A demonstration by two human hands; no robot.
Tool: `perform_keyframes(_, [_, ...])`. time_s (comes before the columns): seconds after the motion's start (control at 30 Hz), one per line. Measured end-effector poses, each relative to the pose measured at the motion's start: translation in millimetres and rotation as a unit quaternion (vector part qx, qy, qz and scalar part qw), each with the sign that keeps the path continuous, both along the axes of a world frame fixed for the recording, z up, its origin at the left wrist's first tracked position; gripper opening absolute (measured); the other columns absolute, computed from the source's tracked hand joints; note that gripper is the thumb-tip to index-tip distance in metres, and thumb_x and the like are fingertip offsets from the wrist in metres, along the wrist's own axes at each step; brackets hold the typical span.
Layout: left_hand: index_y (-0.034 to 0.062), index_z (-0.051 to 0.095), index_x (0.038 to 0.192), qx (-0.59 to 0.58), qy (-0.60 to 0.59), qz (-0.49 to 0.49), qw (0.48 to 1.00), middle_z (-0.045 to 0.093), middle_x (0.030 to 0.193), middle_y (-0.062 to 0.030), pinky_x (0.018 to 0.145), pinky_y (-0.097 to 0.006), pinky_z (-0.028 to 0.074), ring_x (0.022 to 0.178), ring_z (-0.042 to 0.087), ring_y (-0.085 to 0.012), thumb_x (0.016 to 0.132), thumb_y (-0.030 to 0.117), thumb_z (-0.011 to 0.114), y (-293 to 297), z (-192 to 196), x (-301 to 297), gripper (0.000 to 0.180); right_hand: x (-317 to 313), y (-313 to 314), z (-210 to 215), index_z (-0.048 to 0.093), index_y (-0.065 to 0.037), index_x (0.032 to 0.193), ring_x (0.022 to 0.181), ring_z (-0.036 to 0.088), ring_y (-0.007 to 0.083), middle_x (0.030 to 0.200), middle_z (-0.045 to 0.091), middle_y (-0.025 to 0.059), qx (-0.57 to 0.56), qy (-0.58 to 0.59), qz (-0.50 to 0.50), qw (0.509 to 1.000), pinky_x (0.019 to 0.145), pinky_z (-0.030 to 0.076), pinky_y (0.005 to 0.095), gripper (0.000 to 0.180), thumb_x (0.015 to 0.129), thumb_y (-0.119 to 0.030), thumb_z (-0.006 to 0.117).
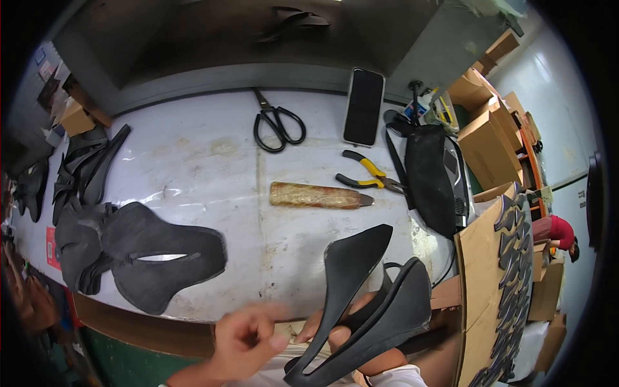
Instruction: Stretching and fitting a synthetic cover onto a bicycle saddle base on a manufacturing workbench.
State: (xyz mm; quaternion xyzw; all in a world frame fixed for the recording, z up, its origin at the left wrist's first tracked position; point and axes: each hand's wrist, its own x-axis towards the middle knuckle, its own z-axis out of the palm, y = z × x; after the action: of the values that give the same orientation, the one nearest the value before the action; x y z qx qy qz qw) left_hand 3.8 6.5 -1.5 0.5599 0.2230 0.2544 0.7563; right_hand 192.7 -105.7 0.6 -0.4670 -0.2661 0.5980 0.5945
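At the table's (225, 164) near edge, your right hand (340, 335) was closed on a black saddle-shaped piece (403, 303), fingers showing through its long slot, probably because that inner edge gave a firm hold. The narrow end pointed toward your body, the wide wings away. Just beside it, your left hand (242, 337), blurred, was half open, fingers loosely curled around nothing visible, seemingly free. At the near left corner, similar black pieces (190, 242) lay overlapping, likely to leave the middle clear. Mid-table, the wrapped-handle tool (316, 195) lay with its dark tip toward the right edge. Farther, the pliers (374, 174) lay near the black bag (431, 174) along that edge. Toward the far edge, the scissors (277, 128) lay handles toward you, perhaps for easy pickup, and the phone (364, 106) lay apart, presumably out of the way.
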Motion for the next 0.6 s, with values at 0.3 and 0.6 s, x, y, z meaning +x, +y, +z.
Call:
perform_keyframes(0.3, [0.01,0.002,0.155,-0.229,-0.066,0.049,0.97,0.066,0.078,-0.0029,0.061,-0.016,0.039,0.066,0.052,0.0008,0.099,0.006,0.051,-1.5,7.1,43.5,0.075,-27.1,16.4,3.2,0.07,-0.003,0.098,0.09,0.066,0.0195,0.093,0.071,0.0141,-0.011,0.058,-0.022,0.998,0.082,0.053,0.0334,0.028,0.088,-0.03,0.07])
perform_keyframes(0.6, [0.0058,0.012,0.154,-0.228,-0.08,0.051,0.969,0.068,0.095,-0.0062,0.071,-0.017,0.041,0.079,0.056,-0.0018,0.101,0.013,0.05,-12.5,1.1,45.7,0.066,-36.7,-2.3,-2.1,0.064,-0.007,0.107,0.091,0.064,0.0172,0.1,0.069,0.0127,-0.032,0.018,-0.138,0.99,0.082,0.052,0.0336,0.028,0.089,-0.027,0.07])
